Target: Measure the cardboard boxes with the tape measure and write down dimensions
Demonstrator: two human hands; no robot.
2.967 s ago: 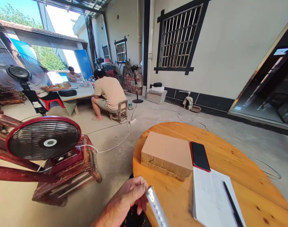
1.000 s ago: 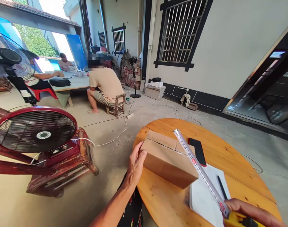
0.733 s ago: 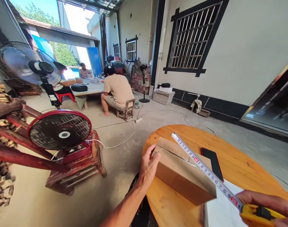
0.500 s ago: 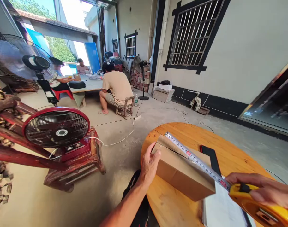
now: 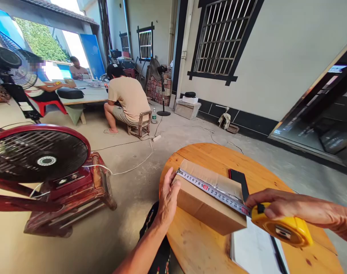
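Observation:
A brown cardboard box (image 5: 204, 208) sits on a round wooden table (image 5: 196, 247). My left hand (image 5: 168, 196) grips its left end, thumb on the near side, close to the hooked tip of the blade. In my right hand (image 5: 287, 205) is a yellow tape measure (image 5: 293, 230), held just beyond the box's right end. Its silver blade (image 5: 219, 195) is drawn out and lies along the top of the box. Beyond the box is a dark phone (image 5: 238, 179) with a red edge. White paper (image 5: 252, 247) with a black pen (image 5: 278, 253) lies below the tape case.
To the left, a red fan (image 5: 45, 161) stands on a wooden chair (image 5: 67, 213). A person (image 5: 129, 95) sits on a small chair ahead, at a long table (image 5: 93, 95) with other people. A pedestal fan (image 5: 162, 83) stands farther back. Cords (image 5: 136, 169) cross the floor.
The blade has come down flat against the box top, near its front edge. My right hand and the tape case have shifted left and up in view. The whole view has turned slightly right.

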